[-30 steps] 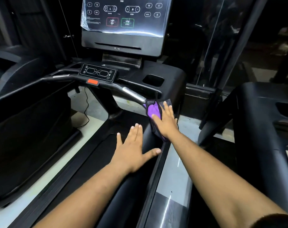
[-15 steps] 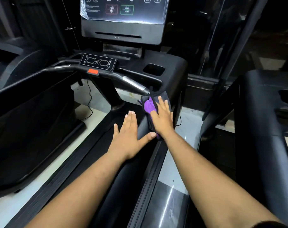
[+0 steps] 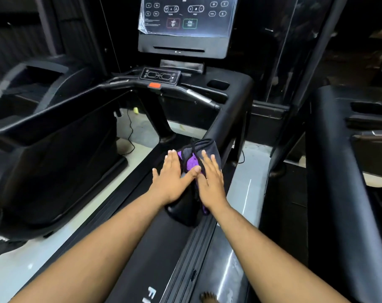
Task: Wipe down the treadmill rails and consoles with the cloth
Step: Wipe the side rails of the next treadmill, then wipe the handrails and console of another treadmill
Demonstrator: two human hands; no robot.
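A purple and dark grey cloth (image 3: pixel 204 149) lies over the lower end of the treadmill's black right side rail (image 3: pixel 224 121). My right hand (image 3: pixel 210 181) presses flat on the cloth with straight fingers. My left hand (image 3: pixel 171 178) lies flat beside it on the rail's inner side, its thumb touching the purple part of the cloth. Further up stand the small control panel (image 3: pixel 160 75) with a red stop button (image 3: pixel 154 85) and the big console screen (image 3: pixel 186 15), partly under plastic film.
Another black treadmill (image 3: pixel 43 136) stands to the left and a third one (image 3: pixel 347 154) to the right. The running belt (image 3: pixel 155 254) runs under my arms. A cable (image 3: pixel 130 132) trails on the light floor. A bare foot (image 3: pixel 208 298) shows at the bottom edge.
Both hands and the cloth have slid down the right rail toward me, away from the metal grip. My left hand has closed in until its thumb meets the cloth.
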